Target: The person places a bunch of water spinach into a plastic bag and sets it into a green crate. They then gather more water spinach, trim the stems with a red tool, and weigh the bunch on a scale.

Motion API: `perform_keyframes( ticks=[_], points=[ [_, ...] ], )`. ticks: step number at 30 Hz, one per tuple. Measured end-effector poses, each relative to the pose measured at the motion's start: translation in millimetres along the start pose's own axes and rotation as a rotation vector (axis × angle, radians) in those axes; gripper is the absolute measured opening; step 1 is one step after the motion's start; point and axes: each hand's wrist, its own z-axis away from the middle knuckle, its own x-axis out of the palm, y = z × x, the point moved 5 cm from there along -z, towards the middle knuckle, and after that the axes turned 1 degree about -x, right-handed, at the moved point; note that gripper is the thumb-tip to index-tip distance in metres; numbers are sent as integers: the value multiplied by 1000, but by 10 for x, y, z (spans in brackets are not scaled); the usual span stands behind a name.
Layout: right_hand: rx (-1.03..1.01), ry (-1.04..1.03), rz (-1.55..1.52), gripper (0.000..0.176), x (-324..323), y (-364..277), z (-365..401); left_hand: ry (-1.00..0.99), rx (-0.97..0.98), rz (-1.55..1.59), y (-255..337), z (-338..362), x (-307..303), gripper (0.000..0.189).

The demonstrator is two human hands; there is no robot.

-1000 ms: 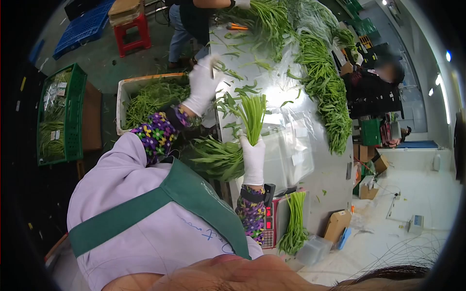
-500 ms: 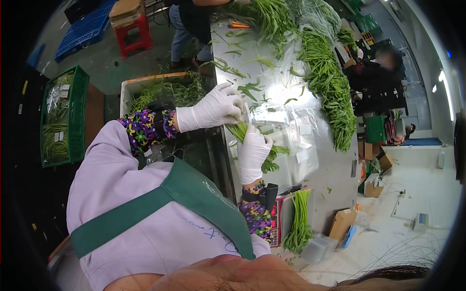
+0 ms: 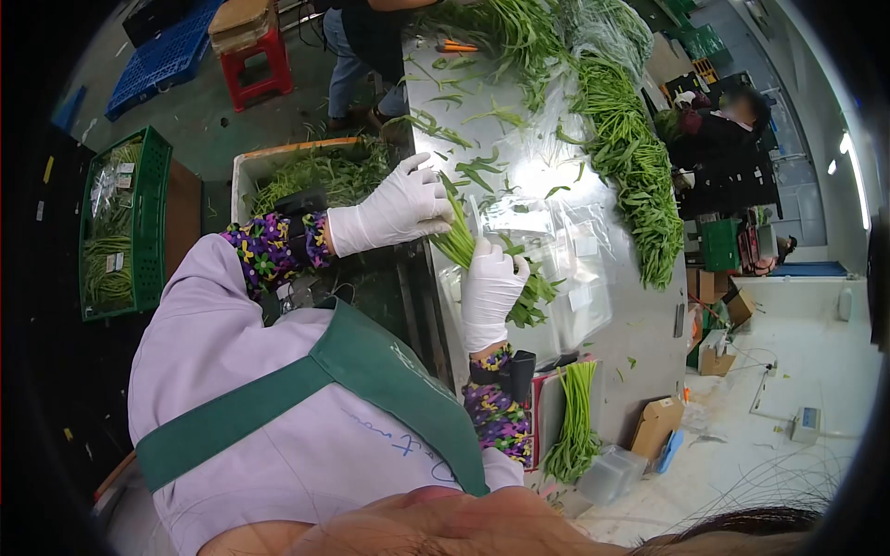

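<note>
My right hand (image 3: 493, 289), in a white glove, is closed around a bunch of leafy greens (image 3: 457, 232) with long green stems, low over the metal table (image 3: 634, 326). Leaves stick out beyond its far side. A thin white strip (image 3: 476, 219) rises beside its thumb. My left hand (image 3: 397, 209), gloved alike, is at the other end of the bunch. Its thumb stands apart and its fingertips are right at the stems. Clear plastic bags (image 3: 577, 278) with white labels lie just past my right hand.
A long heap of greens (image 3: 635, 167) lines the table's far side. A bundle of stems (image 3: 577, 408) rests on a scale near cardboard (image 3: 654, 422). A bin of greens (image 3: 311, 176) stands left of the table. People (image 3: 357, 56) work at the top and right. Orange-handled scissors (image 3: 456, 46) lie ahead.
My left hand has shifted slightly left and its fingers have loosened from the stems, baring more of the bunch. My right hand has moved slightly right. The person at right has moved.
</note>
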Motion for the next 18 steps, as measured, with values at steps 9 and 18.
perform_keyframes(
  ticks=[9, 18],
  points=[
    [-7, 61, 27, 12, -20, 4, 25, -197, -89, -50, -11, 43, 5, 17],
    [-6, 53, 8, 12, -40, -6, 51, -269, -222, 269, -66, 37, 115, 17]
  ],
)
